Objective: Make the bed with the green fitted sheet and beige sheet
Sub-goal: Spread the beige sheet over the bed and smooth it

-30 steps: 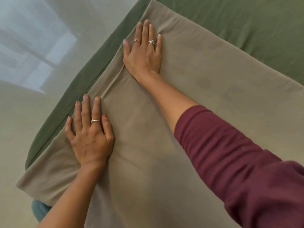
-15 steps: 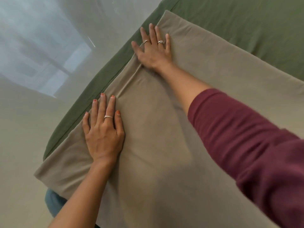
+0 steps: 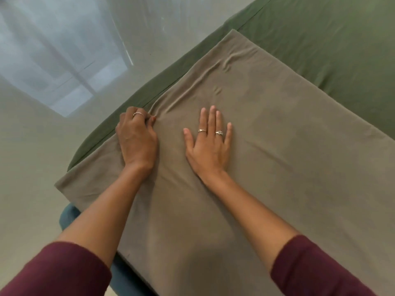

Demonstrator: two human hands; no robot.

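From my remote seat I read the scene from the floor side inward. At far left the shiny floor [image 3: 32, 157] runs along the bed, and the green fitted sheet [image 3: 320, 50] shows as a narrow strip at the mattress edge, then again as a broad field past the far end of the beige sheet [image 3: 277, 167].

My left hand [image 3: 136, 139] sits right at the beige sheet's left edge, fingers curled and pinching a small gather of the cloth; ridges fan away from that pinch toward the far corner. My right hand [image 3: 208, 144] lies just beside it, farther in from the edge, fingers straight and spread, palm pressing flat and grasping nothing.

The relation that matters: the beige sheet's long axis runs away from me, up and to the right, parallel to the green strip. The wrinkles lie ahead of the left hand, along that edge. I judge the left hand is nearer, so it should draw the edge taut while the right pins the cloth.
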